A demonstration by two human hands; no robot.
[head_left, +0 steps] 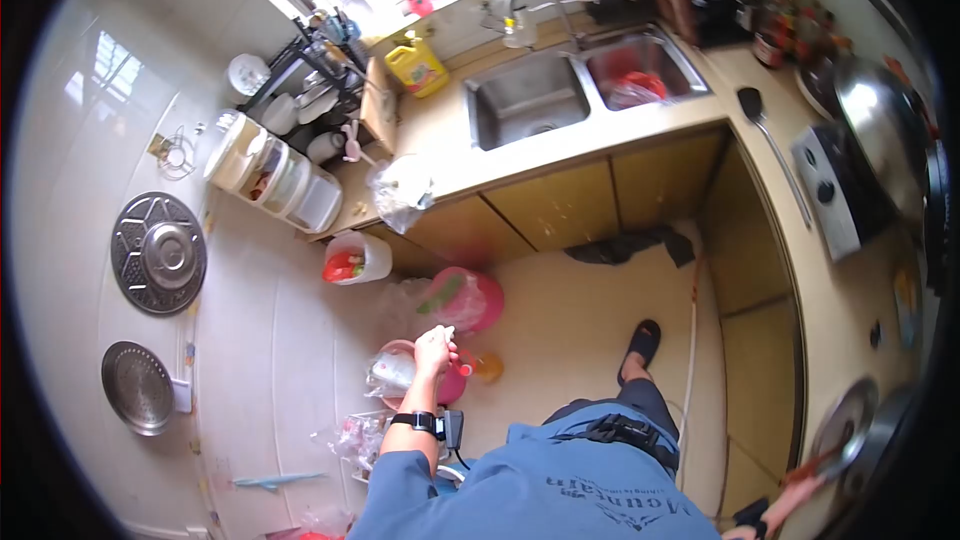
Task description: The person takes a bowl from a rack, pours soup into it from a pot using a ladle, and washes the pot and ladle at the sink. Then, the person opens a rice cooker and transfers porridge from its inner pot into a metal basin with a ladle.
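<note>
The bench [440,132] is showing cream; near its back edge a jug [417,68] is glowing yellow, by its inner corner a spatula blade [750,102] black. Below its front edge a bucket [484,300] is showing pink. A blue shirt [520,485] is bearing dark lettering.

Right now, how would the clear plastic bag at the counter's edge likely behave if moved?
The plastic bag is probably floppy, given its thin, crumpled film. A nudge might slide it off, since part seems to overhang the counter.
</note>
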